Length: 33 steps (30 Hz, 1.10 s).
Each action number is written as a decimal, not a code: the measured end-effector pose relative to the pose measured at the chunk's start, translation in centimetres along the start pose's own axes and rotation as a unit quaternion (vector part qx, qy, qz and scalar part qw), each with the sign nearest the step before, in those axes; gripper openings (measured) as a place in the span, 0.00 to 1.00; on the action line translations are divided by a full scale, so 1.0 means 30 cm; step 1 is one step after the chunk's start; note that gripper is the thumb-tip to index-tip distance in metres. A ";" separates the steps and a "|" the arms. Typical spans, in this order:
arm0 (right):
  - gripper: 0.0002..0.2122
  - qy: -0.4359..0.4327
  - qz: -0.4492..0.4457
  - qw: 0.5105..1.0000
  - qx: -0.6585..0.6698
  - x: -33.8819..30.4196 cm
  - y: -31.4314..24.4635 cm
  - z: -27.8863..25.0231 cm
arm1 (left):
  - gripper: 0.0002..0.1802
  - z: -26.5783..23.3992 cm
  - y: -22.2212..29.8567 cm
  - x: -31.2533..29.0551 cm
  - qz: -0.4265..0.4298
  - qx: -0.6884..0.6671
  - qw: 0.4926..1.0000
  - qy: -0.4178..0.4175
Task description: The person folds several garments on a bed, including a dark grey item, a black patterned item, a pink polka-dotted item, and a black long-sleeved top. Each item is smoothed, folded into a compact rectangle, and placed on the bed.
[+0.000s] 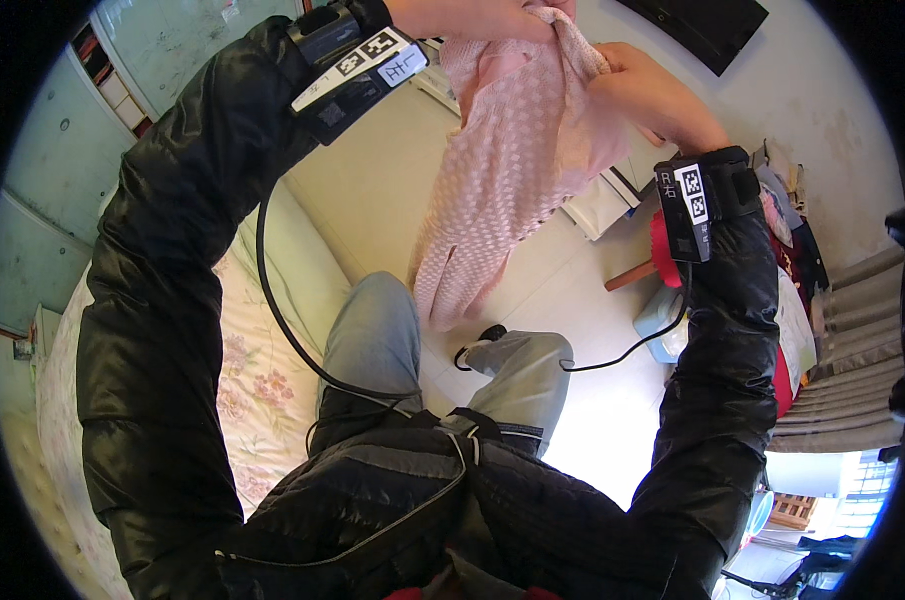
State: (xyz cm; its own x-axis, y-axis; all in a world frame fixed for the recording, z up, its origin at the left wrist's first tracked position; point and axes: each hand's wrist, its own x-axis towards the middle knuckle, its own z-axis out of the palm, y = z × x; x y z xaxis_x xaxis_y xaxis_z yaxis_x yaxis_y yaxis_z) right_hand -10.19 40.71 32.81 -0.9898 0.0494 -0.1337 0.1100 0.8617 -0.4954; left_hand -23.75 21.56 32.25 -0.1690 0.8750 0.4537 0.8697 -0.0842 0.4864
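Pale tiled floor [593, 275] shows beside a light-blue plastic bin [661, 312] (contents unclear); left hand [551, 8] pinches pink white-dotted cloth [503, 190], right hand [618, 88]: grip hidden, cannot tell

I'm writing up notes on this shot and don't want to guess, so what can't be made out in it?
All in the head view:
- Left hand: partly cut off by the top edge.
- Right hand: fingertips hidden by the pink patterned cloth.
- That cloth's full shape: lost in its folds.
- Black panel: cut by the top edge, kind unclear.
- Red object: partly covered by the right wrist device.
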 end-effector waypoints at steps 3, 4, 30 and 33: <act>0.16 0.000 -0.050 0.998 0.028 -0.034 -0.054 0.013 | 0.12 -0.003 -0.002 -0.003 -0.004 -0.016 1.000 0.006; 0.16 0.062 -0.131 0.984 0.107 -0.023 -0.067 0.043 | 0.13 -0.005 0.001 -0.001 -0.007 -0.022 1.000 0.011; 0.09 -0.067 -0.122 0.890 0.435 0.135 0.078 0.093 | 0.18 -0.025 -0.068 -0.090 0.031 0.357 0.926 0.118; 0.09 -0.028 -0.109 0.873 0.475 0.120 0.107 0.115 | 0.24 0.016 -0.033 -0.204 -0.118 0.276 0.945 0.129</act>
State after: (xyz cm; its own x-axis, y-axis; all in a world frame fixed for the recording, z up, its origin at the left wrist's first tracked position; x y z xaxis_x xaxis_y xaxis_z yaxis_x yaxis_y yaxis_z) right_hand -13.10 41.91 27.80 -0.9936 -0.1104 0.0237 -0.0281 0.0389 -0.9988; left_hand -23.35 16.53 28.62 -0.4335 0.6877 0.5824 0.8913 0.4224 0.1648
